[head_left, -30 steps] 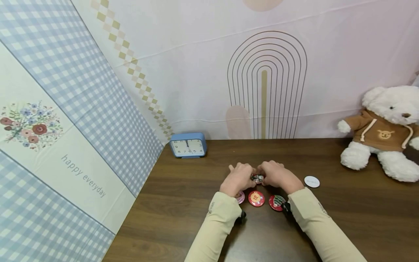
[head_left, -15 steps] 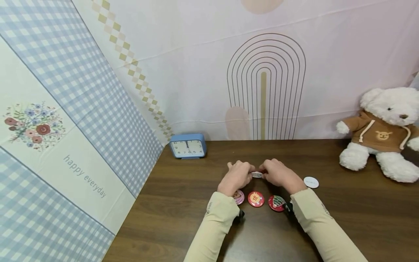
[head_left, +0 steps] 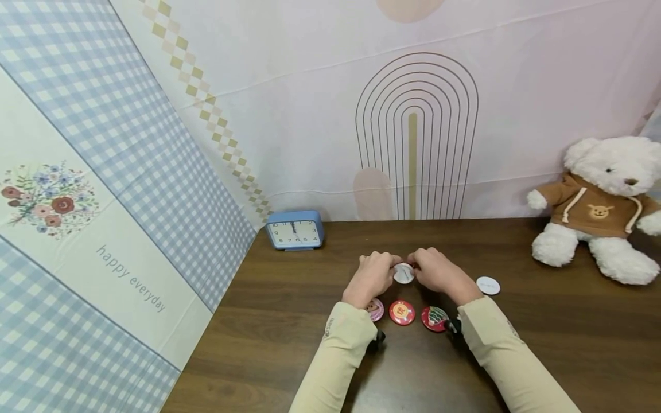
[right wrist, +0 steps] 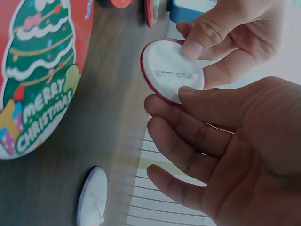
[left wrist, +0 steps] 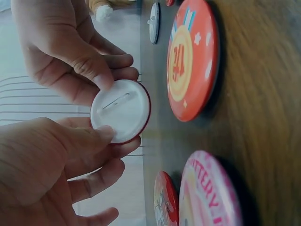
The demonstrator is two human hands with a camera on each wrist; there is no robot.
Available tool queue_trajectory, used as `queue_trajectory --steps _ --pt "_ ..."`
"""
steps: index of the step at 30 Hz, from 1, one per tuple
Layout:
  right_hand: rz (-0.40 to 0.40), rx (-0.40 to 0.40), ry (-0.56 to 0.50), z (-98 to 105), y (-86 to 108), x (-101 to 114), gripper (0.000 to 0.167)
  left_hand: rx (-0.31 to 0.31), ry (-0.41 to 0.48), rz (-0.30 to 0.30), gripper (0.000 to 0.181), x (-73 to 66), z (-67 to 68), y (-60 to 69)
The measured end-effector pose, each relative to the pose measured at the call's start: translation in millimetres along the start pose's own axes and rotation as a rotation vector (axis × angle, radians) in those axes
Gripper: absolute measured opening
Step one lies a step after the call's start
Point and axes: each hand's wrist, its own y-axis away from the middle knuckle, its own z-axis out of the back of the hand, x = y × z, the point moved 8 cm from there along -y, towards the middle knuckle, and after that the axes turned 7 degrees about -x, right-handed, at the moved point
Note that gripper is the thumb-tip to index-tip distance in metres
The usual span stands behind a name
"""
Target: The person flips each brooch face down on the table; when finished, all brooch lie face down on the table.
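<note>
A round pin badge [head_left: 404, 273] is raised over the table, its white back and safety pin [left wrist: 115, 101] turned toward the person. My left hand [head_left: 373, 276] pinches its left edge between thumb and fingers. On the opposite edge, my right hand [head_left: 439, 272] pinches it the same way; a thin red rim shows behind. Below lie a pink badge [head_left: 376, 310] partly hidden by the left wrist, a red badge with a yellow centre [head_left: 401, 312], and a red Christmas-tree badge [head_left: 434, 319] close to the right wrist.
Right of the hands lies a white badge [head_left: 488, 285], pin side up. Another red badge [left wrist: 164, 200] shows in the left wrist view beyond the pink one. A blue clock [head_left: 295, 230] stands at the back left, a white teddy bear [head_left: 599, 212] at the right.
The badge between both hands has been tipped over: its printed face showed first, then its edge, now its white back. Both hands keep hold and stay nearly in place.
</note>
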Motion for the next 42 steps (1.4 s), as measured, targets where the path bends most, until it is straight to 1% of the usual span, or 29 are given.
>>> queue_trajectory --steps 2,7,13,18,22,27,30,36,38,42 --pt "-0.011 -0.007 -0.002 1.3 -0.1 -0.1 0.014 0.003 -0.002 0.003 0.02 -0.3 0.0 -0.6" --pt "-0.038 0.0 -0.036 3.6 0.7 1.4 0.024 0.003 0.007 0.022 0.017 -0.9 0.4 -2.1" --pt "-0.062 0.006 -0.075 2.7 4.7 1.2 0.044 -0.019 0.027 0.052 0.014 -0.5 1.3 -2.3" --pt "-0.042 -0.027 -0.086 3.9 5.6 1.3 0.05 -0.029 0.061 0.069 0.012 -0.8 1.5 -2.1" --pt "-0.022 -0.034 -0.076 5.0 5.8 2.0 0.049 -0.028 0.081 0.077 0.013 -1.0 1.8 -2.0" --pt "-0.054 0.008 -0.056 3.8 5.7 -0.2 0.041 -0.024 0.141 0.081 0.016 -1.1 2.3 -1.4" --pt "-0.069 0.032 -0.043 3.6 5.1 -1.2 0.034 -0.001 0.152 0.088 0.017 -0.8 1.5 -1.3" --pt "-0.056 0.03 -0.023 4.1 6.1 -3.6 0.025 0.072 0.117 0.091 0.027 -3.2 -6.3 -2.7" --pt "-0.06 0.031 -0.017 4.2 6.5 -5.0 0.025 0.084 0.1 0.087 0.03 -4.3 -8.9 -3.6" --pt "-0.08 0.038 -0.002 6.2 7.1 -8.1 0.027 0.085 0.078 0.067 0.033 -7.3 -12.0 -5.9"
